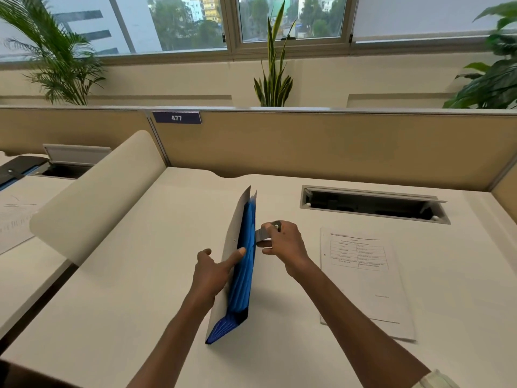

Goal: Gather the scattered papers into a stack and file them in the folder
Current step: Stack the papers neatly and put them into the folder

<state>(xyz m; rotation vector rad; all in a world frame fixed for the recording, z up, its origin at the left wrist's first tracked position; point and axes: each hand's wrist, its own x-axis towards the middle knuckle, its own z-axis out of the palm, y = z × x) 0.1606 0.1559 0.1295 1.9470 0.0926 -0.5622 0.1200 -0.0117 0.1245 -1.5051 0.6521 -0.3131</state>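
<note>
A blue expanding folder [242, 278] stands on its edge in the middle of the white desk [140, 289], its pockets fanned open toward me. My left hand [214, 268] rests against its grey left cover, index finger reaching into the blue pockets. My right hand [282, 243] pinches the folder's grey flap with its round clasp, pulling it to the right. A stack of printed papers [363, 278] lies flat on the desk to the right of my right arm, squared up, with a table printed at the top.
An open cable tray [372, 204] is sunk into the desk behind the papers. A curved white divider [92, 197] bounds the desk on the left; beyond it lie another folder [16, 170] and sheets [14, 219]. Beige partitions close the back and right.
</note>
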